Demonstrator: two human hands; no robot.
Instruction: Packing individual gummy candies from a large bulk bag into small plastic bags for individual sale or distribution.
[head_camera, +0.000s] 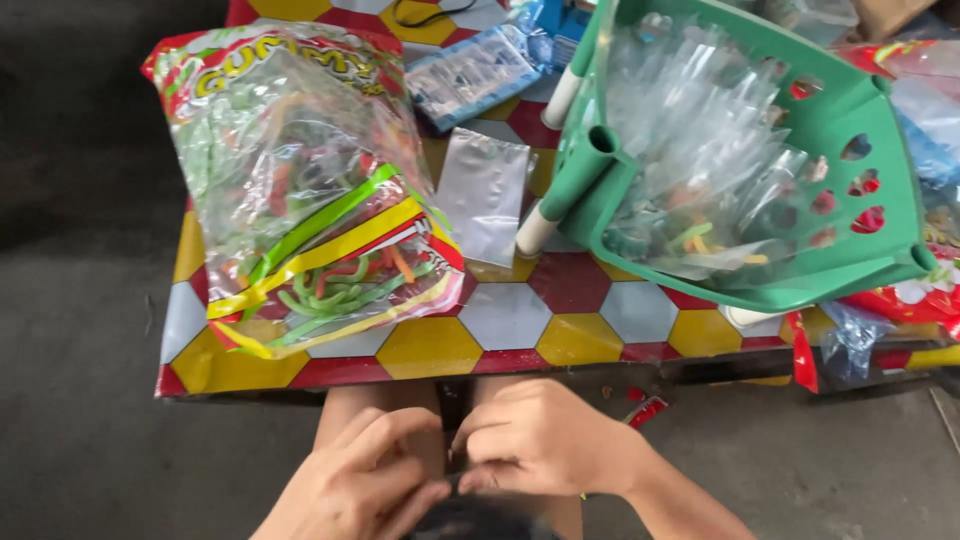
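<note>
I'm seeing left hand (355, 480) and right hand (535, 440) pinching together below the table (500, 315) edge; held item hidden, can't tell what. Likely small, light: fingertip grip.

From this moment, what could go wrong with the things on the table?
The big open bag of gummy candy overhangs the table's near edge, so it may slide off. The upturned green stool full of small packets lies tilted and might tip. Both hands, left and right, are below, away.

clear candy bag (310, 190) left, small silver pouch (485, 195) beside
</note>
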